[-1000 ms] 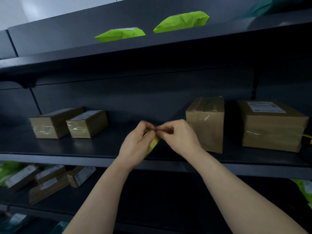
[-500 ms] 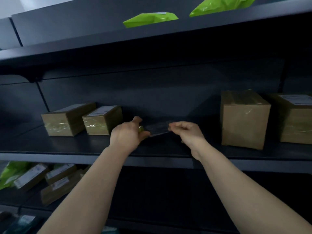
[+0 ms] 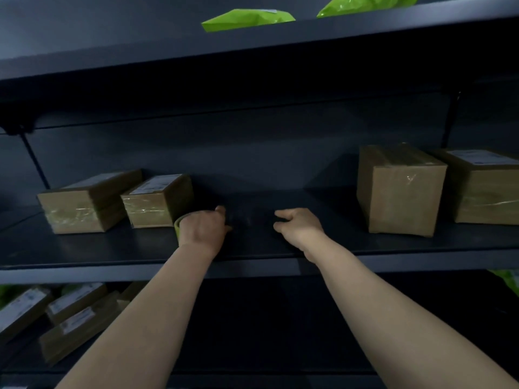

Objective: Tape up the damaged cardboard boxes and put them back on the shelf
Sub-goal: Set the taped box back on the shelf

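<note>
Head view: dark shelf (image 3: 112, 248), boxes (image 3: 157, 204) at 9 and 3 o'clock; left hand (image 3: 203, 228) grips tape roll (image 3: 177, 224), right hand (image 3: 302, 224) curled, grip unclear.

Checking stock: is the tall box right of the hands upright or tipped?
Upright: the tall box stands on end, flat on the shelf.

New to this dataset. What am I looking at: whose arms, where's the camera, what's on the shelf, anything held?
No machine here: these are a person's two bare arms, filmed by one wide-angle camera worn on the head, looking forward and down. The left hand grips a tape roll; only its yellow-green rim shows. The right hand is curled beside it. A faint sheen between them may be clear tape, but it is too dim to confirm. On the dark middle shelf sit two small boxes at left, and a tall box and a labelled box at right. Green bags lie on the shelf above.
</note>
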`<state>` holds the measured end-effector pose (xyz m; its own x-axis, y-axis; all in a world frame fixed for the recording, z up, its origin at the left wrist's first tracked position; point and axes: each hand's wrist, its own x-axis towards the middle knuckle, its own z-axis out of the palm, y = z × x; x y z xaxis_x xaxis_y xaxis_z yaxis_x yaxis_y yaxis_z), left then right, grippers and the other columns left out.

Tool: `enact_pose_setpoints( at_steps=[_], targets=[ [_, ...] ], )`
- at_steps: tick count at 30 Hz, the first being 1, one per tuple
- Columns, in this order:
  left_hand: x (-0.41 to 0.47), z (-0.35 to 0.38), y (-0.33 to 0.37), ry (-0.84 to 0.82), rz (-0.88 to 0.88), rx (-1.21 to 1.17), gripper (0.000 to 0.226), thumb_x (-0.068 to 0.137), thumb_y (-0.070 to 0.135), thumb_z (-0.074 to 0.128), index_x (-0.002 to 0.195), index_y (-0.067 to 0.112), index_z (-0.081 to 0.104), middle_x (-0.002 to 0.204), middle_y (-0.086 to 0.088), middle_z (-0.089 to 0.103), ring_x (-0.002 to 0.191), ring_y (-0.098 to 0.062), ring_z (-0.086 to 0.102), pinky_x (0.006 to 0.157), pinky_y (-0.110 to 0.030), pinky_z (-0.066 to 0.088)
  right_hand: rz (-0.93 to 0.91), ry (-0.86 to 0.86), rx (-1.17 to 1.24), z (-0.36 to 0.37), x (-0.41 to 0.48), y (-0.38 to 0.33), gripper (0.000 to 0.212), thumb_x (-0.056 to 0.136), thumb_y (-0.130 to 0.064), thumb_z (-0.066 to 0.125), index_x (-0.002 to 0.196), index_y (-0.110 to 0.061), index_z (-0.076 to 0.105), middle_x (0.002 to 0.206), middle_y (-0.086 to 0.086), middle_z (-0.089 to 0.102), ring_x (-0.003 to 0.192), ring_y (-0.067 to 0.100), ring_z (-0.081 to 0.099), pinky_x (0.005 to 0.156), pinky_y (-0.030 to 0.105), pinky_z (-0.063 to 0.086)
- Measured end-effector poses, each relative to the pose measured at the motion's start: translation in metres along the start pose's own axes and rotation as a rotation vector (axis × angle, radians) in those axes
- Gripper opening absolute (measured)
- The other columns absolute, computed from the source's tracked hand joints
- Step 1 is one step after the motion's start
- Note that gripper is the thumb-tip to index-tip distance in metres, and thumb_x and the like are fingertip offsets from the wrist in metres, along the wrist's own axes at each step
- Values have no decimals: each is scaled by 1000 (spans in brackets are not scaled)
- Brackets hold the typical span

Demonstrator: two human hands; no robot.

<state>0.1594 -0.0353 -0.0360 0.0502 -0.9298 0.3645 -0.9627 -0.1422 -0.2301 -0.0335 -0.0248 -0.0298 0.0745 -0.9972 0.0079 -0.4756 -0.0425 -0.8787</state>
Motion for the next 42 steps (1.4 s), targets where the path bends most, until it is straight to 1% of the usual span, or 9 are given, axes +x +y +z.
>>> enact_pose_setpoints(
  at_steps=[7, 13, 18, 22, 28, 31, 35, 39, 42],
  targets=[
    [-5, -20, 9, 58, -143, -118, 63, 89, 61, 56, 137, 21, 44, 134, -10, 48, 125, -31, 44, 90, -44, 47, -131, 129, 116, -5, -9, 13, 33, 95, -10, 55, 121, -28, 65, 121, -5, 61, 97, 7, 58, 75, 10, 41],
    [6, -48, 75, 190, 97, -405, 50, 97, 46, 53, 137, 16, 50, 135, -9, 51, 126, -29, 43, 95, -42, 45, -461, 669, -70, -41, -39, 30, 38, 81, 2, 51, 87, -28, 74, 73, -24, 54, 75, 8, 55, 67, 23, 44],
    [6, -65, 143, 34, 296, -940, 50, 99, 49, 49, 136, 16, 54, 136, -4, 57, 121, -19, 54, 97, -33, 47, -409, 1015, -148, -95, -50, 67, 35, 72, 8, 54, 83, -25, 61, 86, -12, 53, 93, 17, 50, 73, 31, 41],
    [1, -80, 187, -127, 309, -1255, 74, 94, 66, 41, 152, 20, 35, 152, -1, 44, 133, -17, 46, 107, -32, 39, -293, 1121, -106, -128, -53, 89, 39, 69, 10, 54, 98, -16, 49, 103, 0, 47, 103, 22, 44, 81, 28, 34],
    [13, -129, 232, -107, 165, -1396, 83, 83, 78, 48, 149, 28, 37, 146, 0, 48, 128, -23, 50, 88, -31, 44, -192, 784, 198, -164, -41, 88, 66, 87, -4, 53, 147, -18, 29, 148, 1, 39, 136, 16, 36, 111, 32, 31],
    [19, -130, 246, -113, 129, -1309, 90, 78, 75, 60, 148, 23, 40, 140, -2, 55, 120, -22, 57, 91, -34, 52, -135, 643, 499, -174, -35, 88, 55, 95, -21, 45, 149, -27, 32, 145, -2, 44, 131, 18, 43, 109, 38, 36],
    [17, -124, 242, -262, 172, -1635, 99, 77, 46, 81, 156, 23, 27, 147, 0, 49, 117, -10, 52, 97, -24, 46, -88, 586, 703, -189, -29, 88, 60, 89, -61, 48, 139, -28, 46, 136, -2, 54, 124, 19, 50, 107, 43, 40],
    [18, -119, 233, -245, 267, -1778, 109, 75, 14, 85, 158, 31, 16, 150, 9, 40, 126, -5, 44, 96, -19, 44, -160, 545, 696, -195, -21, 79, 73, 72, -55, 70, 137, -32, 47, 137, -2, 52, 120, 17, 53, 105, 41, 44],
    [18, -113, 234, -126, 113, -1906, 85, 83, -7, 71, 152, 26, 35, 141, 7, 54, 126, -9, 52, 104, -32, 47, -200, 511, 667, -190, -17, 81, 61, 82, -28, 66, 138, -39, 44, 133, -6, 54, 115, 14, 55, 99, 39, 47]
  ],
)
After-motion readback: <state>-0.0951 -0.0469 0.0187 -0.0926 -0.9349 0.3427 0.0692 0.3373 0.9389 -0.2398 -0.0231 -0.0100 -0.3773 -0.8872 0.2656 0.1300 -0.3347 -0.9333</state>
